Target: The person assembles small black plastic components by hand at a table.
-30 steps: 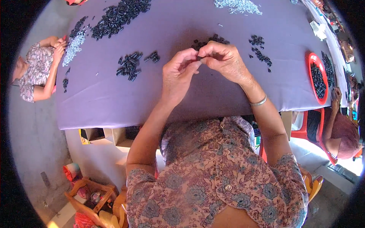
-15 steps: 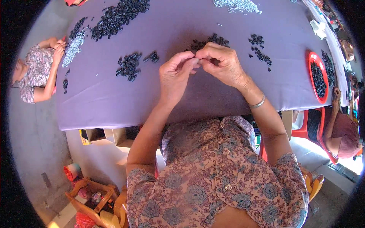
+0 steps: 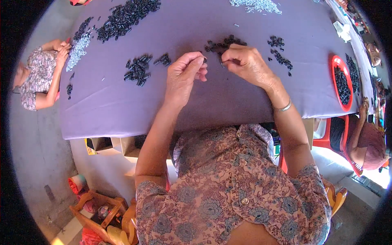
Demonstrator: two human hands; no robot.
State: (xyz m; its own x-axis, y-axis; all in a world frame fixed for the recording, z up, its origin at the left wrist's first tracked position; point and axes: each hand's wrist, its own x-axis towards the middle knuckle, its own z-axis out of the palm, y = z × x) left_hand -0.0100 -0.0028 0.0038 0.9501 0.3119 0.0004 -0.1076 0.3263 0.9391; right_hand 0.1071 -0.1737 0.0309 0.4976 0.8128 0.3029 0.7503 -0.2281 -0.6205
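My left hand (image 3: 185, 75) is closed, thumb against forefinger, with a small black piece (image 3: 205, 60) showing at the fingertips. Apart from it, to the right, my right hand (image 3: 249, 65) is pinched shut. Something tiny shows at its fingertips, too small to name. Right behind that hand lies a loose pile of small black pieces (image 3: 225, 43) on the purple tablecloth (image 3: 228, 100). Left of my left hand are a heap of short black tube-like pieces (image 3: 138, 70) and a smaller cluster of them (image 3: 163, 59).
A large black heap (image 3: 126, 18) and silvery small parts (image 3: 255, 5) lie farther back. More black pieces (image 3: 281, 59) sit to the right, near a red basin (image 3: 335, 61) holding black parts. Co-workers sit at left (image 3: 41, 77) and right (image 3: 367, 143). Below the table edge stands a wooden stool (image 3: 98, 216).
My hands, which met at the fingertips, are now apart. The left has drawn slightly left, and the right has moved to the right, in front of the black pile.
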